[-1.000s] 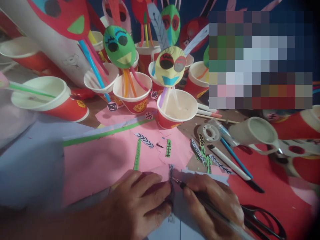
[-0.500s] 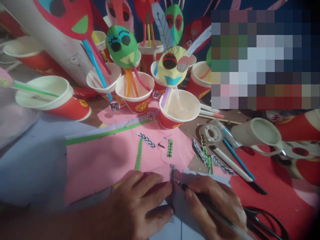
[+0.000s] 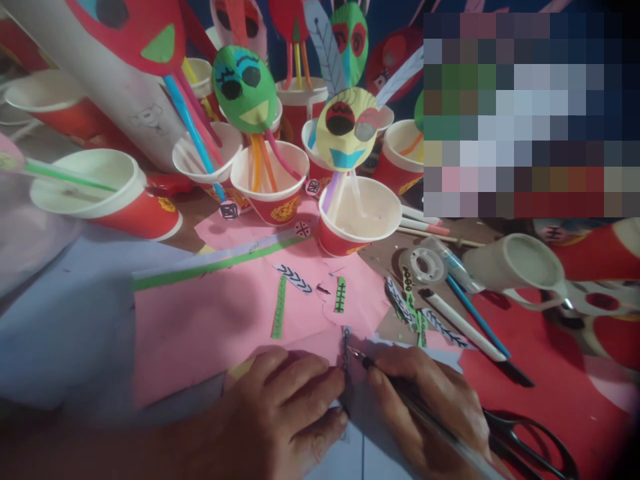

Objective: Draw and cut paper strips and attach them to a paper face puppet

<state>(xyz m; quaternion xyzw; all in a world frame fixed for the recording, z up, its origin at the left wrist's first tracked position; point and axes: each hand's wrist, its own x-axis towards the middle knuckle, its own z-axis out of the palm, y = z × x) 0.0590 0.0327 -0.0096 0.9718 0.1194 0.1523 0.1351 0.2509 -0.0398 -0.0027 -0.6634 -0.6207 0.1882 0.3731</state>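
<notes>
My right hand [image 3: 425, 407] grips a pen [image 3: 411, 399] with a dark grip and a clear barrel. Its tip points at a narrow pale paper strip [image 3: 345, 339] bearing small dark loops; whether it touches, I cannot tell. My left hand [image 3: 295, 400] lies palm down, fingers stretched out, with fingertips at the strip's left side. Beneath lie blue-grey paper and a pink sheet [image 3: 200, 333]. Beyond the hands are a green strip with a ladder pattern [image 3: 340, 295], a plain-edged green strip [image 3: 278, 308] and a white strip with chevrons [image 3: 293, 279].
Red-and-white paper cups [image 3: 360, 213] hold straws with painted masks, among them a yellow one [image 3: 347, 130]. To the right are a tape roll [image 3: 424, 265], a white marker [image 3: 465, 325], a grey mug [image 3: 525, 263] and black-handled scissors [image 3: 535, 440] on red paper.
The pen tip has shifted slightly up and to the right, along with my right hand. My left hand stays nearly in place beside the strip.
</notes>
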